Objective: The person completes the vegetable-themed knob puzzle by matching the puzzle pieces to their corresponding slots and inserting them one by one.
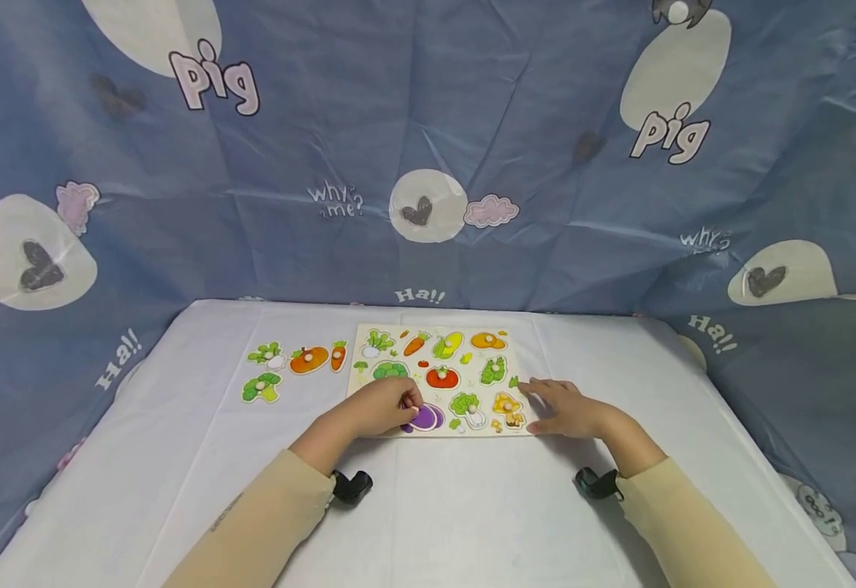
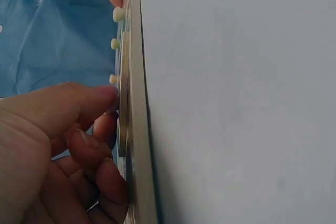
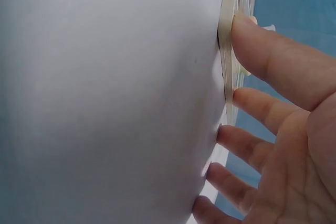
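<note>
A wooden vegetable puzzle board [image 1: 399,434] lies flat on the white table. At its front left, my left hand [image 1: 380,407] pinches a purple puzzle piece [image 1: 425,419] between thumb and curled fingers, partly covering it. In the left wrist view, the piece's edge [image 2: 124,129] stands proud of the board right at the thumb tip. My right hand [image 1: 568,408] spreads its fingers at the board's right edge. Seen from the right wrist, the thumb [image 3: 262,51] rests on the board's edge and the other fingertips reach down to the tablecloth.
Left of the board lie loose knobbed pieces: a radish [image 1: 267,355], a pumpkin [image 1: 309,360], a carrot [image 1: 337,356] and a broccoli [image 1: 261,388]. The tomato [image 1: 443,377], cabbage [image 1: 468,408] and mushroom [image 1: 509,410] are on the board. A blue printed cloth [image 1: 546,261] hangs behind.
</note>
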Demonstrator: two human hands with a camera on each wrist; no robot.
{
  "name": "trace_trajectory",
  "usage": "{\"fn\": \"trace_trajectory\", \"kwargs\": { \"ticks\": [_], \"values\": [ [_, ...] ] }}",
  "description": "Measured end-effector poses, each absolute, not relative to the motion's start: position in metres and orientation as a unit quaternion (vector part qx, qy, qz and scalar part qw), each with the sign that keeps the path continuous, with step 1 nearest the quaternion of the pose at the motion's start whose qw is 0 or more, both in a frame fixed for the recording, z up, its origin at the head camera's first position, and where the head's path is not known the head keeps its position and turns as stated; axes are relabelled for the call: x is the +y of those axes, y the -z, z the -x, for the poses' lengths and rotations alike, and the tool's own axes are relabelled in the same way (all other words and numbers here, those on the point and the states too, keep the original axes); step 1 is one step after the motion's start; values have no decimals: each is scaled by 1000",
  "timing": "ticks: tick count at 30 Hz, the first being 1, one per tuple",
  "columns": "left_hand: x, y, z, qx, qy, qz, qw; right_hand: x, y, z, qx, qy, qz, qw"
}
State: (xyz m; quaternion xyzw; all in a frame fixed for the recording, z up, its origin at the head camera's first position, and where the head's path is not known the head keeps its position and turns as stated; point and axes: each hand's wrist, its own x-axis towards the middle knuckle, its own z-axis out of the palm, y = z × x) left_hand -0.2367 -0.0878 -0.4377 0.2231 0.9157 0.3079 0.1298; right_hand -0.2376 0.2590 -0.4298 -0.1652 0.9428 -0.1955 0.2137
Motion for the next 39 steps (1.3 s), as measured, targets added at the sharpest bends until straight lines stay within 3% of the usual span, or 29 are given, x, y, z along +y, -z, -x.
{"fn": "trace_trajectory", "kwargs": {
  "ticks": [39],
  "values": [
    [-81,448,236,913,-328,-211,121,261,430,235,941,204,171,210]
  ]
}}
